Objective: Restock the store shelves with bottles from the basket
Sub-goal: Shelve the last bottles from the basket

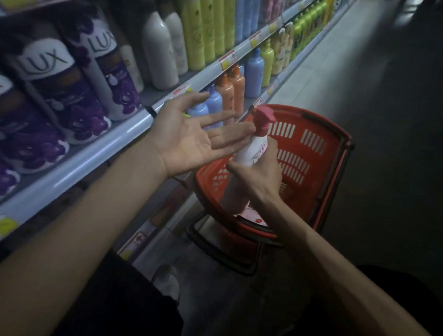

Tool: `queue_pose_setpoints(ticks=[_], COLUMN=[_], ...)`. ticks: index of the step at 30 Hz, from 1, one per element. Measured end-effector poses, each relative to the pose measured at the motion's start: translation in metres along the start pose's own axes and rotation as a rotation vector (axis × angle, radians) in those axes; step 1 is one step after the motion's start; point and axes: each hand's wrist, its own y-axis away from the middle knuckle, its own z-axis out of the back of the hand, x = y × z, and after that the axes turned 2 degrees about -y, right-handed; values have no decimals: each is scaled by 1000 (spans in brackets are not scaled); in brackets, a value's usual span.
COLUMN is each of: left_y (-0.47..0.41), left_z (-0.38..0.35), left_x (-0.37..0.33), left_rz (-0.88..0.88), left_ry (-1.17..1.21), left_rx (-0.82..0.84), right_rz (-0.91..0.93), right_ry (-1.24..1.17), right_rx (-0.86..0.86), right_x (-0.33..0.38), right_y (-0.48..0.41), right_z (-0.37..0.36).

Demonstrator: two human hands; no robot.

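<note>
Gripping pump bottle (252,149) midway, right hand (257,180), above basket (324,140), left hand (188,137) spread, fingertips touching it

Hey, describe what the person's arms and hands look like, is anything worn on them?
Both forearms are bare up to the frame edge, with no sleeves showing. The left hand and right hand wear no gloves, and no watch, bracelet or ring is visible, though the light is dim. Dark clothing shows below the arms.
</note>
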Motion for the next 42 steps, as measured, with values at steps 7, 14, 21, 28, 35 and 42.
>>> queue_pose_setpoints(ticks=[7,14,21,28,35,42], left_y=[45,60,65,58,47,29], left_z=[58,117,161,190,219,236], left_x=[-9,7,14,25,34,36], left_rz=[-216,-329,-293,-271,-382,-489], left_ry=[-118,-614,-895,-950,-938,-1070], left_rx=[-241,-507,-402,-554,-825,-892], right_rz=[101,-67,-119,-208,-223,-208], right_ry=[-193,-449,-353,-277,-166,-15], right_rx=[91,440,758,964,912,762], right_x=[40,35,23,-9,-34,-121], right_y=[23,30,49,52,62,60], right_z=[-35,-97,-130,-152,-179,-257])
